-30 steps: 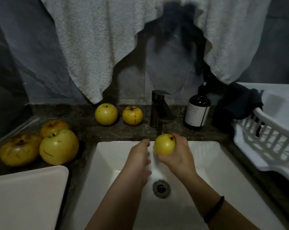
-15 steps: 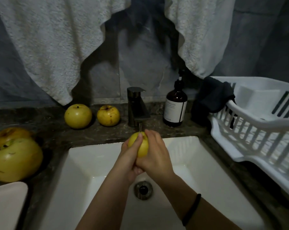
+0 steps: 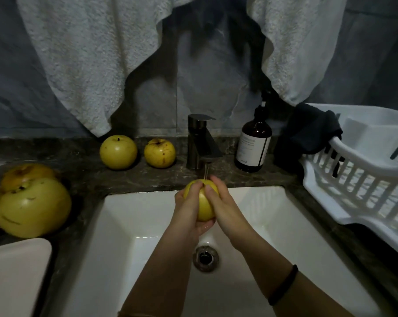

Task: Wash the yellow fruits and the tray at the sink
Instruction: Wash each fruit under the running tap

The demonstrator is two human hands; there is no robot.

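A grey, veined stone wall rises behind the sink, with two nubby white terry towels [image 3: 90,53] hanging in points. The table [image 3: 83,177] is dark mottled stone around a glossy white rectangular sink [image 3: 134,216] with a round metal drain [image 3: 205,258]. A squared brushed-metal tap [image 3: 198,143] runs a thin stream of water. Just right of it stands a brown glass bottle [image 3: 254,145], then a dark cloth [image 3: 307,131] draped on a white slatted plastic basket [image 3: 362,184]. Two smooth round fruits [image 3: 118,152] sit left of the tap, larger bruised ones [image 3: 33,207] are clustered at far left, and the pale, round-cornered tray [image 3: 17,271] lies in front of those.

A second ago only the right hand held the yellow fruit [image 3: 203,207], with the left beside it; now both clasp it under the stream, above the basin. The left hand [image 3: 189,209] cups it from the side and below, thumb on top. The right hand [image 3: 227,209], a black band on its wrist, curls its fingers over the other side.
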